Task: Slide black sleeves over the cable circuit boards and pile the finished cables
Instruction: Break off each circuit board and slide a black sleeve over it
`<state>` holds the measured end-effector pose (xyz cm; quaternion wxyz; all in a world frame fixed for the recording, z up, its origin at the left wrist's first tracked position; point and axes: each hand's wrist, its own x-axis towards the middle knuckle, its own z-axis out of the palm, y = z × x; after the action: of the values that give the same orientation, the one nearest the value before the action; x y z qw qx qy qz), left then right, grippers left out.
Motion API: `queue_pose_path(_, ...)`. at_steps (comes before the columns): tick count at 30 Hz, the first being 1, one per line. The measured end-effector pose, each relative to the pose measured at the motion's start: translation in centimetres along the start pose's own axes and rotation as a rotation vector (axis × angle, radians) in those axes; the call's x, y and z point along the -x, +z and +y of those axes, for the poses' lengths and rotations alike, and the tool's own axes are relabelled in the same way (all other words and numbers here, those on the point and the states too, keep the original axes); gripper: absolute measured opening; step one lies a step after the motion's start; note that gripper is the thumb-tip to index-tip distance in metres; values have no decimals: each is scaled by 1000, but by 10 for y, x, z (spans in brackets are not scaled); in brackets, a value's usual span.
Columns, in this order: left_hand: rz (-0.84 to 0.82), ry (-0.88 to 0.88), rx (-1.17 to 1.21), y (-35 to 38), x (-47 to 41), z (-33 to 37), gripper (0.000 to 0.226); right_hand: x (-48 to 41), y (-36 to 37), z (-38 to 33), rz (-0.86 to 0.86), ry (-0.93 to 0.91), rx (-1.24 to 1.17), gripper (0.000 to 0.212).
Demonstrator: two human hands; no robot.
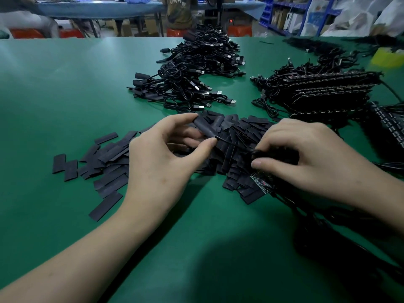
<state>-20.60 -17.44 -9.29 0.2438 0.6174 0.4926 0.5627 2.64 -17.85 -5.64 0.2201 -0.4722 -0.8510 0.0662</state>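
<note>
Black sleeve (206, 127) at dead centre of the frame, pinched by the left hand (161, 154). Its fingers (204, 146) are clamped on the tube, thumb below and forefinger on top, and the sleeve is tilted up off the heap beneath it. A thin cable (231, 143) runs out of the sleeve's lower end and across to the right hand (312, 154). Whether a board sits inside that sleeve, I cannot tell.

On the right, the fingers (260, 164) are curled down around a dark bundle of cables (275, 155), with the thumb tucked in at the front. A bare circuit board (261, 182) pokes out just below that thumb, lying on the heap.

Under both hands is a wide heap of loose flat sleeves (109, 158), spreading from left of centre to right of centre across the green table (54, 95).

Further back, in the upper centre, sits the pile of finished cables (192, 73). They are coiled, with USB plugs pointing right and sleeved ends showing on the left side.

At the right of the frame a stack of unsleeved boards (328, 90) lies in rows, its cables trailing off to the left. A blurred yellow object (387, 57) sits at the upper right edge.

Along the top, a person (179, 14) is partly in view beyond the table, with blue shelving (284, 12) at the upper right.
</note>
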Motion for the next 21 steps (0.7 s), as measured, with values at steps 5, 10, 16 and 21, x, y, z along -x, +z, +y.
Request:
queue_pose_path(5, -14, -26, -20, 1, -1, 1, 65, -26, -27, -1, 65, 121, -31, 23)
queue_pose_path(10, -81, 1, -96, 2, 0, 0, 58, -113, -32, -1, 125, 46, 171, 26)
queue_pose_path(16, -147, -4, -132, 3, 3, -1, 55, -253, 3, -4, 60, 17, 345, 30)
queue_pose_path(21, -169, 0, -180, 2, 2, -3, 54, -302, 37, -15, -63, -44, 466, 29)
